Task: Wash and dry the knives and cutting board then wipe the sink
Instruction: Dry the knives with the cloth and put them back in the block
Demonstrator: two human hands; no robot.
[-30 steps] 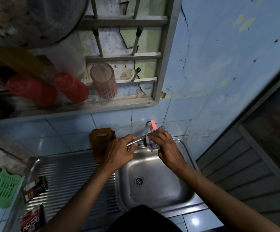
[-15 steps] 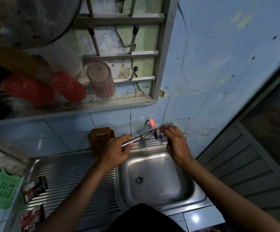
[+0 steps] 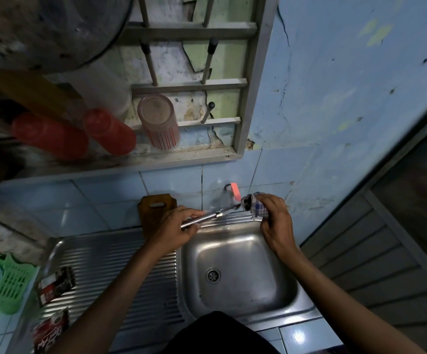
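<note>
While left hand (image 3: pixel 179 226) grips knife (image 3: pixel 208 217), right hand (image 3: pixel 275 221) wraps cloth (image 3: pixel 257 206) around tip.

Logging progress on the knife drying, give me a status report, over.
Left hand grips knife by its metal handle. Right hand holds checked cloth around the blade tip, over the sink. Cutting board leans on the wall. Nothing obstructing.
</note>
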